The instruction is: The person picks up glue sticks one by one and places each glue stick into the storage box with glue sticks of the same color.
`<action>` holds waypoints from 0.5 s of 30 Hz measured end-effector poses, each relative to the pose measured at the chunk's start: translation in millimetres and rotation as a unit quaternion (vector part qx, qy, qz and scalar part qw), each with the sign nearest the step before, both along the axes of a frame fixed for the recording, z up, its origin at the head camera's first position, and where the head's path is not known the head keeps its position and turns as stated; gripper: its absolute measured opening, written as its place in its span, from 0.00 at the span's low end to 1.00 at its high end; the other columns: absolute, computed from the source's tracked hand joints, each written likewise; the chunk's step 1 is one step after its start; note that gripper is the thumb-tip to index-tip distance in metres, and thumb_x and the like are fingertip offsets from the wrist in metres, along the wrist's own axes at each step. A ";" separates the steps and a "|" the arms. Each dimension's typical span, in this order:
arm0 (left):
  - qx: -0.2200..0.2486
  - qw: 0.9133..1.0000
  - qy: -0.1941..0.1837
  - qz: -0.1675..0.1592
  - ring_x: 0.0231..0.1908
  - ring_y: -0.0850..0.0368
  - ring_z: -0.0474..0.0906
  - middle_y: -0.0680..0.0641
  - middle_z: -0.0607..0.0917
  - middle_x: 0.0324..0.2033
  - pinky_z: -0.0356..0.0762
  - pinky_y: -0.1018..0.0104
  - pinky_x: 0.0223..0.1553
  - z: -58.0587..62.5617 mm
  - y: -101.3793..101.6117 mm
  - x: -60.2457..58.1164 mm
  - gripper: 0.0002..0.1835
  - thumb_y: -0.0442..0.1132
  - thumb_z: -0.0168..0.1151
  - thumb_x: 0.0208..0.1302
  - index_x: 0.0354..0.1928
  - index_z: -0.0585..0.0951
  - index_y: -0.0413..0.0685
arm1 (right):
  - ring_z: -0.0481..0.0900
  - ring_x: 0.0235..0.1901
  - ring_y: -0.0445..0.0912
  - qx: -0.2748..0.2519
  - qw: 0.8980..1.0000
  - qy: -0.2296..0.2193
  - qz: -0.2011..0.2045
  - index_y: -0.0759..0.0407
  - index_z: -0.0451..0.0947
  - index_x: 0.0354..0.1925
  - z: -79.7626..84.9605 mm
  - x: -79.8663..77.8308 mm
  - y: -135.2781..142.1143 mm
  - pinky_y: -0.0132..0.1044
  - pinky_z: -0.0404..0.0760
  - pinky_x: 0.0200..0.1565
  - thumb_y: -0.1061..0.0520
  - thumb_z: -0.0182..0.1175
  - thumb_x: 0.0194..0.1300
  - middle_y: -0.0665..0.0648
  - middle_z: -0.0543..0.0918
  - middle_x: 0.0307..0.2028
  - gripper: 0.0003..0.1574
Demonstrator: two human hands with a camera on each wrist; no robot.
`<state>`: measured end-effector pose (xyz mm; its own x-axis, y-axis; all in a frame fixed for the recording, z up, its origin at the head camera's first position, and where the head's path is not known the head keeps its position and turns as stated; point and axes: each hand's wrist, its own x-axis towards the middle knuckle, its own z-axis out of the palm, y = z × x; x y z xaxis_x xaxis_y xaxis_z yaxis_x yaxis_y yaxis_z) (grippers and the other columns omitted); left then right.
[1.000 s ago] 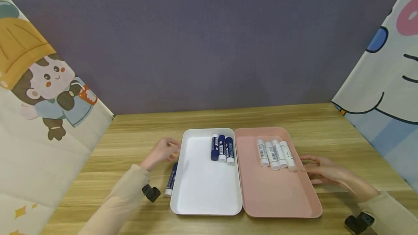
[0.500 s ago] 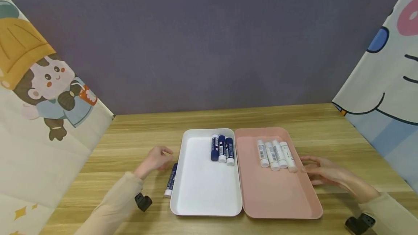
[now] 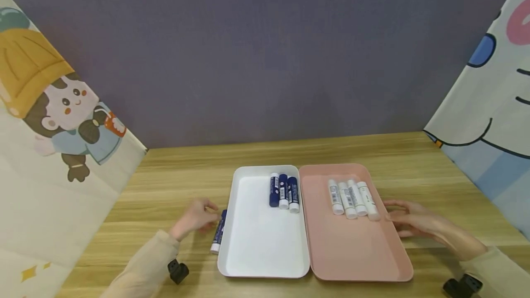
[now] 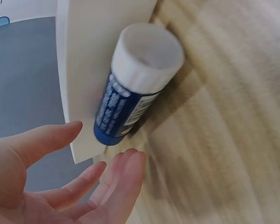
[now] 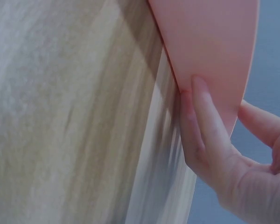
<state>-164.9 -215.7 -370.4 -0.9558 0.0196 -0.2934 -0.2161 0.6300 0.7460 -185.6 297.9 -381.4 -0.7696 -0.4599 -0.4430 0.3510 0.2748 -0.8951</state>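
Observation:
A navy glue stick with a white cap (image 3: 219, 232) lies on the table along the outer left wall of a white tray (image 3: 265, 247). Close beside it is my left hand (image 3: 196, 217), its fingers loosely bent and nothing between them. In the left wrist view the thumb and fingers stand apart near the blue end of the glue stick (image 4: 121, 107), without gripping it. My right hand (image 3: 422, 222) rests at the right side of a pink tray (image 3: 356, 256). In the right wrist view, extended fingers (image 5: 207, 116) touch the pink outer wall, and the thumb is by the rim.
Several navy glue sticks (image 3: 283, 192) lie side by side at the upper right inside the white tray. White tubes (image 3: 348, 200) lie in a row inside the pink tray. The trays stand against each other on the wooden table (image 3: 186, 164), before a grey-purple panel (image 3: 265, 59).
My left hand has drawn back leftward from the white tray's rim, then lowered slightly toward the loose glue stick. The right hand stays at the pink tray. The head view has shifted slightly.

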 end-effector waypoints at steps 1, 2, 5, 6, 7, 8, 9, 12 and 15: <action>-0.003 1.000 0.001 -0.003 0.18 0.53 0.76 0.41 0.78 0.23 0.79 0.61 0.20 -1.1 0.6 1.2 0.17 0.32 0.61 0.50 0.41 0.73 0.29 | 0.77 0.40 0.49 -0.001 1.000 0.001 0.000 0.79 0.31 0.60 -0.3 0.1 0.7 0.46 0.78 0.41 0.58 0.53 0.62 0.55 0.78 0.42 0.47; -0.005 1.000 0.000 -0.005 0.18 0.53 0.76 0.42 0.78 0.23 0.78 0.61 0.20 -2.3 1.2 2.6 0.17 0.32 0.62 0.50 0.41 0.73 0.29 | 0.77 0.40 0.49 -0.003 1.000 0.002 0.002 0.79 0.31 0.60 -0.6 0.1 1.4 0.46 0.78 0.41 0.59 0.52 0.63 0.55 0.78 0.42 0.47; -0.008 1.000 -0.001 -0.014 0.17 0.53 0.76 0.42 0.78 0.22 0.78 0.62 0.19 -6.8 3.1 6.6 0.18 0.32 0.63 0.49 0.41 0.73 0.29 | 0.77 0.41 0.50 -0.009 1.000 0.002 0.006 0.79 0.30 0.59 -1.2 0.1 2.3 0.46 0.78 0.42 0.59 0.52 0.63 0.56 0.78 0.43 0.47; -0.007 1.000 -0.002 -0.018 0.17 0.53 0.76 0.43 0.78 0.22 0.78 0.62 0.19 -8.4 3.8 7.7 0.19 0.33 0.63 0.48 0.42 0.73 0.29 | 0.77 0.41 0.50 -0.010 1.000 0.002 0.006 0.79 0.30 0.59 -1.4 0.2 2.5 0.46 0.78 0.42 0.59 0.52 0.63 0.56 0.77 0.43 0.47; -0.005 1.000 -0.005 -0.021 0.16 0.53 0.76 0.43 0.78 0.22 0.78 0.62 0.19 -10.1 4.4 8.8 0.19 0.33 0.63 0.48 0.42 0.73 0.28 | 0.77 0.41 0.50 -0.011 1.000 0.001 0.006 0.79 0.31 0.59 -1.7 0.4 2.7 0.47 0.78 0.42 0.59 0.52 0.63 0.56 0.77 0.43 0.47; -0.003 1.000 -0.009 -0.022 0.16 0.53 0.76 0.43 0.78 0.22 0.78 0.62 0.19 -11.6 5.2 9.7 0.20 0.33 0.63 0.48 0.43 0.73 0.28 | 0.77 0.41 0.50 -0.012 1.000 0.001 0.008 0.79 0.31 0.59 -2.0 0.4 2.8 0.47 0.78 0.42 0.59 0.52 0.63 0.56 0.77 0.43 0.47; -0.004 1.000 -0.011 -0.022 0.16 0.53 0.76 0.44 0.78 0.21 0.78 0.62 0.19 -12.9 6.0 10.3 0.20 0.33 0.63 0.47 0.43 0.73 0.28 | 0.77 0.41 0.50 -0.014 1.000 0.002 0.009 0.79 0.31 0.59 -2.4 0.6 2.8 0.47 0.78 0.42 0.59 0.52 0.63 0.56 0.77 0.43 0.47; 0.000 1.000 -0.018 -0.014 0.16 0.54 0.75 0.44 0.78 0.20 0.78 0.62 0.19 -14.9 8.0 10.7 0.20 0.32 0.62 0.47 0.43 0.72 0.28 | 0.77 0.41 0.50 -0.015 1.000 0.001 0.006 0.79 0.32 0.59 -3.6 0.5 2.6 0.47 0.78 0.42 0.59 0.53 0.62 0.56 0.78 0.43 0.47; 0.008 1.000 -0.023 -0.007 0.17 0.53 0.76 0.43 0.78 0.19 0.79 0.61 0.19 -16.1 9.8 9.3 0.19 0.32 0.61 0.48 0.42 0.72 0.28 | 0.77 0.41 0.49 -0.015 1.000 0.001 0.003 0.79 0.32 0.59 -4.2 -0.1 2.6 0.46 0.78 0.42 0.59 0.53 0.62 0.55 0.78 0.42 0.47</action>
<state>-155.6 -205.8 -386.6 -0.9406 0.0376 -0.3375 -0.2427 0.6207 0.7456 -185.7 300.5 -385.5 -0.7682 -0.4773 -0.4267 0.3476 0.2488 -0.9040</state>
